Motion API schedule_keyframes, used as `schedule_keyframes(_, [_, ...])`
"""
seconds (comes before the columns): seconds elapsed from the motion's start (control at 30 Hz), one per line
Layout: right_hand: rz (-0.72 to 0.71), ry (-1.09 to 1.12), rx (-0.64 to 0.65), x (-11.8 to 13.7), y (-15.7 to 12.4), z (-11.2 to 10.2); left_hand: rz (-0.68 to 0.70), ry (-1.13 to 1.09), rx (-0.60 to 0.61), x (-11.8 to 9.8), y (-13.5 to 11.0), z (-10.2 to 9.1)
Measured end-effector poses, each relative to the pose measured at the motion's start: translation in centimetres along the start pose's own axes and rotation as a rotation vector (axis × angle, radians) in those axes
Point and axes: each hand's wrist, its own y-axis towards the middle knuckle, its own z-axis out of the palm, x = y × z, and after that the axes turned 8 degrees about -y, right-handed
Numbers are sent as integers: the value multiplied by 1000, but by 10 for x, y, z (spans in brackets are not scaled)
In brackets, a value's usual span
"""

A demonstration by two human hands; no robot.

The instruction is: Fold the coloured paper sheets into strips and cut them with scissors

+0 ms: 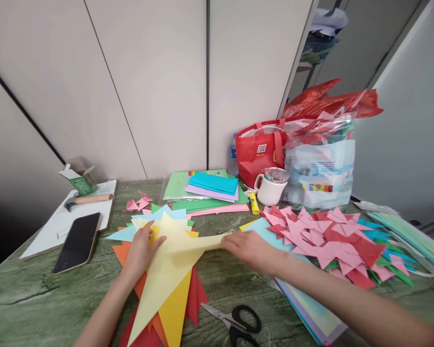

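Note:
My left hand (142, 249) lies flat with fingers spread on a pale yellow paper triangle (166, 274), the top sheet of a fanned pile of coloured triangles (188, 294). My right hand (249, 248) pinches that yellow sheet's right corner, folded toward the middle. Below the pile lie black-handled scissors (235, 320).
A heap of small pink, red and blue folded triangles (332, 241) fills the right. Stacked coloured paper (210, 190), a glue stick (253, 203), a white mug (271, 188), a red bag (260, 149) and plastic bags stand behind. A phone (77, 241) and hammer (88, 198) lie left on the green table (32, 299).

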Motion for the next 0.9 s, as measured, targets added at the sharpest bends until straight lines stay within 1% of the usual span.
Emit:
schedule_keyframes(0.03, [40,-65,-37,-12,5,-8,18,18,-10,1,-1,2])
schedule_keyframes(0.07, [114,-141,-84,-25,11,-17,42,34,-13,1,-3,3])
schedule_keyframes(0.17, [411,-366,-230,-63,32,-48,88,63,-12,0,-7,7])
schedule_keyframes(0.2, [488,-417,-266,-74,40,-57,94,68,-10,0,-9,8])
schedule_keyframes(0.27, [553,-470,-282,-91,55,-66,100,88,-6,-1,-11,9])
schedule_keyframes(0.3, [563,-461,-273,-98,63,-66,105,105,-6,-1,-12,10])
schedule_keyframes(0.37, [537,-375,-217,-106,77,-56,124,163,-8,-3,-14,11])
schedule_keyframes(0.47, [433,-207,-101,-110,91,-26,178,262,17,-6,-17,11])
schedule_keyframes(0.57, [382,-68,-18,-107,97,3,212,317,78,-8,-17,10])
schedule_keyframes(0.67, [420,99,16,-92,97,16,228,345,98,-8,-16,10])
schedule_keyframes(0.73, [471,246,19,-72,94,19,226,360,94,-9,-15,10])
schedule_keyframes(0.8, [521,443,41,-47,90,22,212,372,91,-10,-15,11])
schedule_keyframes(0.9, [557,816,181,-11,84,32,211,393,81,-12,-16,12])
